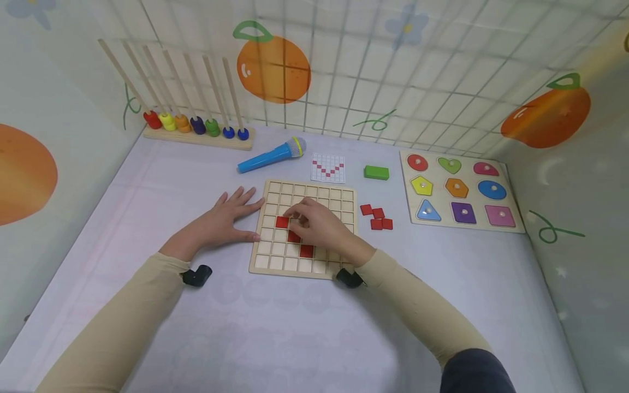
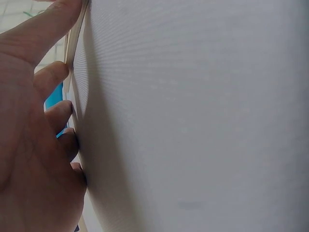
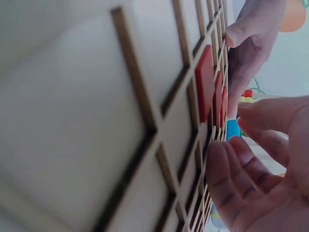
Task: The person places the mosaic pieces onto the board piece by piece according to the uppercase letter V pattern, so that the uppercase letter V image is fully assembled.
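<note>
A square wooden grid board (image 1: 253, 262) lies on the table with three red tiles (image 1: 307, 251) in its cells, stepping diagonally down to the right. My left hand (image 1: 223, 221) lies flat with fingers spread, its thumb and index fingertips against the board's left edge. Over the board is my right hand (image 1: 316, 224), fingers loosely bent, fingertips by the upper-left red tile (image 1: 282, 222). In the right wrist view, its thumb and index fingertips (image 3: 244, 110) come close together, and no tile shows between them. Whether they touch a tile is hidden.
Several loose red tiles (image 1: 376, 224) lie right of the board. Behind it are a pattern card (image 1: 328, 167), a green block (image 1: 376, 172) and a blue toy microphone (image 1: 267, 158). A bead-peg stand (image 1: 196, 137) is back left, a shape puzzle (image 1: 462, 191) at right.
</note>
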`<move>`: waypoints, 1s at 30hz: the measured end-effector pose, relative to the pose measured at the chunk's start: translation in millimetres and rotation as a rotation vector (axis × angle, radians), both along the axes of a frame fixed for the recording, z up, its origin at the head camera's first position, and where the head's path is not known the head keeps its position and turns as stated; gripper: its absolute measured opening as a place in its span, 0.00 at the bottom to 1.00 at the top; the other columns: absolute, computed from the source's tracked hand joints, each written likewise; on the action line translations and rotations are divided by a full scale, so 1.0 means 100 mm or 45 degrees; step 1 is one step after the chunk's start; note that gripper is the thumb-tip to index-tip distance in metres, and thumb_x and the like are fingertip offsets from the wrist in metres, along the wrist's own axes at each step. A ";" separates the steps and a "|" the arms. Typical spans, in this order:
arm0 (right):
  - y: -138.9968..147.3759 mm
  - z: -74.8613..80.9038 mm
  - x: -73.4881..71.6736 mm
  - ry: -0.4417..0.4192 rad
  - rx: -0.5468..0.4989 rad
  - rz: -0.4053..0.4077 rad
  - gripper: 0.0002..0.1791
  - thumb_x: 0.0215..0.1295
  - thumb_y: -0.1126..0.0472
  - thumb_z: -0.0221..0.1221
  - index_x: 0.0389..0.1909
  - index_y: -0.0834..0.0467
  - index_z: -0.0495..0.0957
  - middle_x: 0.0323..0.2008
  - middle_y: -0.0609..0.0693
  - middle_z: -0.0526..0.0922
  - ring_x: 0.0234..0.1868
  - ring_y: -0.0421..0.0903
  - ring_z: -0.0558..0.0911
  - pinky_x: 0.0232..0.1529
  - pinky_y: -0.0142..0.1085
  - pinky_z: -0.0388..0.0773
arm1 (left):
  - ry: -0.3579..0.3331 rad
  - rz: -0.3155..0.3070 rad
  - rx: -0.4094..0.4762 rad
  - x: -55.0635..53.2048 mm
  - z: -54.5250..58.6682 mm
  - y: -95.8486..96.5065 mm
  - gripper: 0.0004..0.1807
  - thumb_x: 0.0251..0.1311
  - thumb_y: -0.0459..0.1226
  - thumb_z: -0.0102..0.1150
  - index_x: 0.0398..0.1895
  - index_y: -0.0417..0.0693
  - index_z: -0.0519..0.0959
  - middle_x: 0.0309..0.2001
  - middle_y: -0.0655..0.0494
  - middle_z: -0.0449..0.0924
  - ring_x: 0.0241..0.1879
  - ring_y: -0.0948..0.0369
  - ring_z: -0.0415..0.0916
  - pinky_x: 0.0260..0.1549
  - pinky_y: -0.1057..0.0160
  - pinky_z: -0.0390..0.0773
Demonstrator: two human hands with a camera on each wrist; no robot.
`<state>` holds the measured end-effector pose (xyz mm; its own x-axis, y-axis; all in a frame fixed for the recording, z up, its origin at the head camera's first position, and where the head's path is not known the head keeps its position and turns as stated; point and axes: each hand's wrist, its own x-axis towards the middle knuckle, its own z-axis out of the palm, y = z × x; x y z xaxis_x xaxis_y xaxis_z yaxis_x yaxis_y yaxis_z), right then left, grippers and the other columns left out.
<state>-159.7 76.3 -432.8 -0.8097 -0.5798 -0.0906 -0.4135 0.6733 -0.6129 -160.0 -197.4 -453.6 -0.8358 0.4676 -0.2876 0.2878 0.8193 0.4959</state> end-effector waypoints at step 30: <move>0.67 0.00 0.21 -0.042 0.004 -0.185 0.15 0.70 0.56 0.63 0.55 0.50 0.83 0.48 0.45 0.79 0.45 0.43 0.79 0.45 0.36 0.83 | -0.017 0.008 -0.011 -0.01 0.00 0.00 0.55 0.56 0.63 0.68 0.82 0.57 0.54 0.83 0.49 0.35 0.81 0.47 0.24 0.76 0.43 0.26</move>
<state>-138.4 143.8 -432.9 -0.8817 -0.4563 -0.1203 -0.2912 0.7267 -0.6222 -160.6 -197.1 -453.6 -0.8347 0.4599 -0.3030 0.2761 0.8255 0.4923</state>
